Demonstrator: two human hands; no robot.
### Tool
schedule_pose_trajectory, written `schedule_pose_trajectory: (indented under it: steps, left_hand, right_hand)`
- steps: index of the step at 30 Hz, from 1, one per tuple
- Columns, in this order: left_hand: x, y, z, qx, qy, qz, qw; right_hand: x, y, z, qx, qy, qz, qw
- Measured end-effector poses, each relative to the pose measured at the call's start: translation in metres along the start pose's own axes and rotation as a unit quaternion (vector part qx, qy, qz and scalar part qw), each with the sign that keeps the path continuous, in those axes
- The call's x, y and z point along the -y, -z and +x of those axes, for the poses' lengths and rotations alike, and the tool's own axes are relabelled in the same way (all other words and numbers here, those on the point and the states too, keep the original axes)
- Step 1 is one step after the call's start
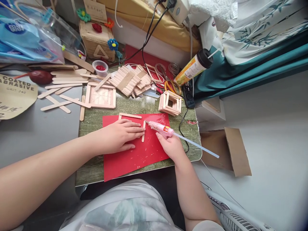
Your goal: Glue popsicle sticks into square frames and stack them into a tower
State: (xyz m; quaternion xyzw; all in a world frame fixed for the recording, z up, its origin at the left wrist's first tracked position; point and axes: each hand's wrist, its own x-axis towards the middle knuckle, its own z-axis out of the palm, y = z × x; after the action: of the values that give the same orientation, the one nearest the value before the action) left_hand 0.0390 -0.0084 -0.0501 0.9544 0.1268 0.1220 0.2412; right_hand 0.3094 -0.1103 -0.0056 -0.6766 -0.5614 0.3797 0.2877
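My right hand point(173, 147) is wrapped round a pink hot glue gun point(160, 127), with a long clear glue stick point(197, 145) jutting from its back. The gun's nozzle is at the upper end of an upright popsicle stick point(143, 136) on the red sheet point(134, 163). My left hand point(122, 134) lies flat with fingers stretched out, its fingertips on that stick. Just beyond this hand, another popsicle stick point(131, 115) meets a further one at a corner, which my hand partly covers. Dried glue bits dot the red sheet.
Behind are a square stick frame point(101, 95), stacked sticks point(125, 80), a stack of small square frames point(170, 102), scissors point(172, 87) and a tilted drink cup point(193, 66). Loose sticks point(59, 104) lie left. A black cord point(184, 120) runs along the right side.
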Motion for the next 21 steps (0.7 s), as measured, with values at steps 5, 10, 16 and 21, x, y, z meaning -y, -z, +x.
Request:
schedule_pose_trajectory:
  steps: [5,10,16,21]
  left_hand:
    - [-0.002,0.004,0.001,0.004,0.002,0.001,1.0]
    - [-0.004,0.007,0.002,0.023,0.003,0.01,1.0]
    - [-0.003,0.006,0.002,0.009,-0.006,0.006,1.0]
    - [-0.005,0.008,0.001,0.013,-0.004,0.01,1.0]
  right_hand:
    - [-0.002,0.001,0.001,-0.009,0.002,-0.007,1.0]
    - [-0.004,0.004,0.0,-0.012,0.002,-0.014,1.0]
    - [-0.012,0.003,-0.004,-0.054,-0.009,0.024,0.998]
    - [-0.028,0.006,-0.016,-0.147,-0.073,0.061,0.985]
